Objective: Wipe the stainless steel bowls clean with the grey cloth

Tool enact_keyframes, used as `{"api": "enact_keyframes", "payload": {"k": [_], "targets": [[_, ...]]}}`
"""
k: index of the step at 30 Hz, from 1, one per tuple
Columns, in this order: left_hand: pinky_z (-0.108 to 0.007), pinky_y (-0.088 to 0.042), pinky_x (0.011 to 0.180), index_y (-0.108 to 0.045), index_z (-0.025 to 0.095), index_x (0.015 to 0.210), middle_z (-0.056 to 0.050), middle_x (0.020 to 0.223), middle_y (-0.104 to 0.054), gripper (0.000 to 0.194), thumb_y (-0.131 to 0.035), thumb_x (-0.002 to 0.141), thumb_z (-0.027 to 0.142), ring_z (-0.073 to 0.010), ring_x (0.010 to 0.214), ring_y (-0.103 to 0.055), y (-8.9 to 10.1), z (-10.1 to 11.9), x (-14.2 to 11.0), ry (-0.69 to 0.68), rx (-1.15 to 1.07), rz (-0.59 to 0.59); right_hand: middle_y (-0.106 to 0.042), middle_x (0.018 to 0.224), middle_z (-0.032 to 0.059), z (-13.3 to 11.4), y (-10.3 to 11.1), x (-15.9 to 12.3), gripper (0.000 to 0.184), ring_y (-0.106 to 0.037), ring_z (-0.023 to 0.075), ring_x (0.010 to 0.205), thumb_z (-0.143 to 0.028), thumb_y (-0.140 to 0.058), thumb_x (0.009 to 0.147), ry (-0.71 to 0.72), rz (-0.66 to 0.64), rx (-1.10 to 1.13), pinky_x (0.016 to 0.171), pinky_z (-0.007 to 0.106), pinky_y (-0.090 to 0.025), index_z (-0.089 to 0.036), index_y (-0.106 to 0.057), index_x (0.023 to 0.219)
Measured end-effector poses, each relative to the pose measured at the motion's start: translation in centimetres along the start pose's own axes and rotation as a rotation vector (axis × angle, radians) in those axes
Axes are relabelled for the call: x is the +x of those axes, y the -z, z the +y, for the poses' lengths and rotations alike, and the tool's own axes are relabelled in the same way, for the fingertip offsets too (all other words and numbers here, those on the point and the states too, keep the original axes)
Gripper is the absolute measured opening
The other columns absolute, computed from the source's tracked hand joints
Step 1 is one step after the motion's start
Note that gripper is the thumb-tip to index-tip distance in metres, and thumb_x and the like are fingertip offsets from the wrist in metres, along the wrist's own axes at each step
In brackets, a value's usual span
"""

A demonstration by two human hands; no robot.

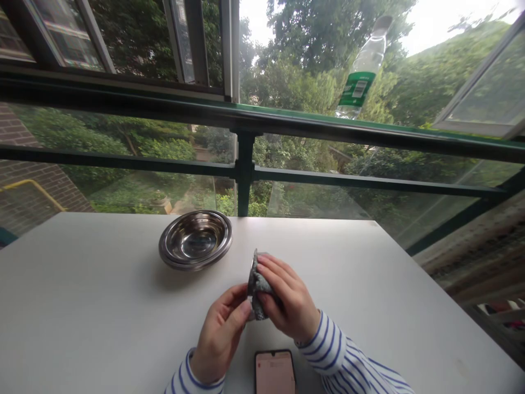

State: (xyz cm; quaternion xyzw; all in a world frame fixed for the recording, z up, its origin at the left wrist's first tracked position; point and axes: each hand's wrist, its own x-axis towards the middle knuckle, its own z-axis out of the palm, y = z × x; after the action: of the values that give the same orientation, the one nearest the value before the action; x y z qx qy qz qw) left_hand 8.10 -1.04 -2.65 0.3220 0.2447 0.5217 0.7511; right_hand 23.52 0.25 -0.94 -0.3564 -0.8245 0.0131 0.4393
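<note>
Over the middle of the table, my left hand (221, 334) pinches the lower edge of a thin metal dish (251, 271), thumb toward me. The dish stands tilted nearly edge-on, so its full shape is hidden. My right hand (287, 295) is closed on a crumpled grey cloth (261, 284), which it presses against the dish's right side. Right below the hands lies a phone (274, 372) with its screen lit. To the upper left sits a stack of shiny round metal bowls (196, 267), apart from both hands.
The white table (102, 323) reaches to a dark green railing (287, 121) with glass panels and windows behind it. A clear plastic bottle with a green label (357, 87) stands on the railing. Shelving (484, 262) is at the right, past the table edge.
</note>
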Motion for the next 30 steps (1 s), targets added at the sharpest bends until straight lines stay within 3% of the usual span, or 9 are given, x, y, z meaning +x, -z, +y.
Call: {"api": "enact_keyframes", "payload": {"k": [4, 10, 13, 16, 21, 26, 30], "targets": [[-0.031, -0.046, 0.083, -0.070, 0.021, 0.092, -0.005, 0.088, -0.070, 0.025, -0.068, 0.067, 0.022, -0.0200, 0.089, -0.062, -0.2, 0.2, 0.1, 0.027, -0.094, 0.094, -0.051, 0.125, 0.0137, -0.1, -0.1, -0.1, 0.045, -0.038, 0.0258, 0.123, -0.021, -0.047, 0.082, 0.174, -0.066, -0.130, 0.098, 0.046, -0.038, -0.010, -0.042, 0.125], [-0.034, -0.045, 0.086, -0.069, 0.021, 0.097, -0.007, 0.092, -0.069, 0.027, -0.066, 0.072, 0.028, -0.0210, 0.093, -0.061, -0.6, 0.4, 0.1, 0.047, -0.149, 0.109, -0.056, 0.120, 0.0124, -0.4, -0.3, -0.2, 0.038, -0.039, 0.0250, 0.122, -0.021, -0.047, 0.082, 0.308, -0.109, -0.161, 0.101, 0.044, -0.035, -0.008, -0.048, 0.118], [-0.034, -0.043, 0.089, -0.070, 0.022, 0.095, -0.006, 0.092, -0.070, 0.025, -0.067, 0.070, 0.024, -0.0207, 0.094, -0.060, -0.6, 0.2, 0.2, 0.035, -0.122, 0.120, -0.056, 0.119, 0.0130, -0.3, -0.2, -0.1, 0.038, -0.042, 0.0241, 0.120, -0.018, -0.048, 0.082, 0.239, -0.073, -0.098, 0.099, 0.044, -0.037, -0.009, -0.048, 0.119], [-0.035, -0.041, 0.092, -0.071, 0.023, 0.094, -0.005, 0.090, -0.071, 0.025, -0.068, 0.069, 0.023, -0.0206, 0.095, -0.060, -0.4, -0.1, 0.3, 0.015, -0.104, 0.103, -0.056, 0.117, 0.0124, -0.1, -0.1, 0.1, 0.040, -0.046, 0.0228, 0.115, -0.013, -0.049, 0.082, 0.084, 0.012, -0.013, 0.094, 0.043, -0.043, -0.014, -0.046, 0.122], [-0.040, -0.039, 0.093, -0.070, 0.024, 0.097, -0.005, 0.088, -0.072, 0.025, -0.065, 0.072, 0.023, -0.0219, 0.094, -0.061, -0.4, -0.2, 0.2, 0.021, -0.090, 0.068, -0.060, 0.105, 0.0098, 0.4, 0.8, 0.1, 0.041, -0.055, 0.0200, 0.097, -0.008, -0.045, 0.084, -0.089, 0.135, 0.003, 0.080, 0.038, -0.050, -0.021, -0.045, 0.123], [-0.039, -0.037, 0.095, -0.069, 0.023, 0.097, -0.005, 0.093, -0.071, 0.024, -0.063, 0.074, 0.021, -0.0216, 0.096, -0.060, -0.6, 0.1, 0.1, -0.013, -0.055, 0.051, -0.059, 0.105, 0.0117, 0.4, 1.6, 0.2, 0.046, -0.055, 0.0210, 0.092, -0.008, -0.046, 0.083, -0.123, 0.162, -0.184, 0.077, 0.038, -0.048, -0.018, -0.041, 0.128], [-0.037, -0.039, 0.092, -0.068, 0.021, 0.099, -0.006, 0.094, -0.070, 0.026, -0.063, 0.073, 0.018, -0.0213, 0.095, -0.059, -0.8, 0.2, 0.1, -0.032, -0.035, 0.059, -0.056, 0.113, 0.0158, -0.1, 1.1, 0.0, 0.050, -0.053, 0.0246, 0.098, -0.014, -0.046, 0.083, -0.013, 0.068, -0.273, 0.080, 0.043, -0.046, -0.012, -0.034, 0.131]]}}
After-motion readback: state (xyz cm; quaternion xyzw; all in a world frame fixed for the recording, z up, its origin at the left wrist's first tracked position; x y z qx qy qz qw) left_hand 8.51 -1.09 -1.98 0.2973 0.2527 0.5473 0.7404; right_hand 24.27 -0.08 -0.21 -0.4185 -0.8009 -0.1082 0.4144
